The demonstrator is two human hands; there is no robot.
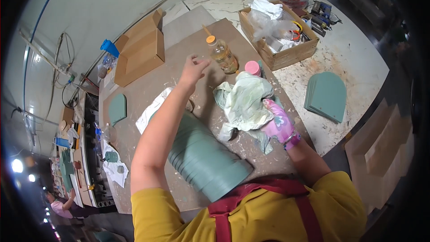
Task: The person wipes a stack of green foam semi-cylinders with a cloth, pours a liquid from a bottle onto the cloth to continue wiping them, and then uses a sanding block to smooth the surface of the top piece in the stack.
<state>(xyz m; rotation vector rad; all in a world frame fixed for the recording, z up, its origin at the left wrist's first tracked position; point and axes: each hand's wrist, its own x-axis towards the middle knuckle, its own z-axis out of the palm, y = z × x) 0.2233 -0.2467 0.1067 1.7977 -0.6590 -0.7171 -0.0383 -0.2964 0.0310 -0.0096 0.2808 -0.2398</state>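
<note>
Green stack [206, 157] of curved sheets lies on the brown desk [179, 49], nearer the wearer than the bottle [224, 58]. Bottle: clear, orange cap, yellowish contents, upright. Left hand [195, 68] is bare, just left of the bottle; left grip part-wide, fingers loosely bent, nothing seen in it, fingertips look just short of the bottle. Right hand [278, 123], in a pink patterned glove, sits right of and nearer than the bottle; right grip closed on the pale green rag [244, 98], which is bunched up nearer than the bottle too. Pink lid [252, 68] just right of the bottle; the rag hides what's under it. Open carton [143, 62] left of the bottle, well apart. Wooden crate [291, 57] to the bottle's right, holding a clear bag [262, 21] and loose bits. Green plates [326, 96], piled, well right of the bottle.
</note>
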